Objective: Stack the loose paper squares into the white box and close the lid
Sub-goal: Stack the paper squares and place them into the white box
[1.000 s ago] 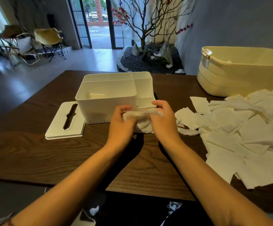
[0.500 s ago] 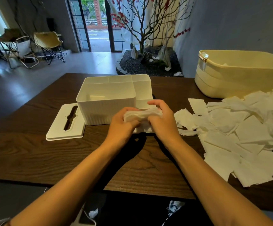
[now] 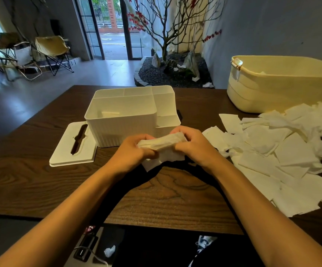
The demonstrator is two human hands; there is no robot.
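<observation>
Both hands hold a small bundle of white paper squares (image 3: pixel 163 146) just above the table, in front of the white box (image 3: pixel 121 120). My left hand (image 3: pixel 135 151) grips the bundle's left end and my right hand (image 3: pixel 193 145) grips its right end. The box is open, with several compartments, and one pale piece lies inside its large compartment. Its flat white lid (image 3: pixel 73 145), with a long slot, lies on the table to the box's left. A spread of loose paper squares (image 3: pixel 283 153) covers the table on the right.
A large cream tub (image 3: pixel 279 87) stands at the back right of the dark wooden table (image 3: pixel 21 180). Beyond the table are folding chairs, a glass door and a bare tree in a gravel bed. A crumpled scrap lies on the floor below the table edge.
The hands have kept hold of the bundle in nearly the same spot, squeezing and shifting it slightly between them. The box, lid and loose pile have not moved.
</observation>
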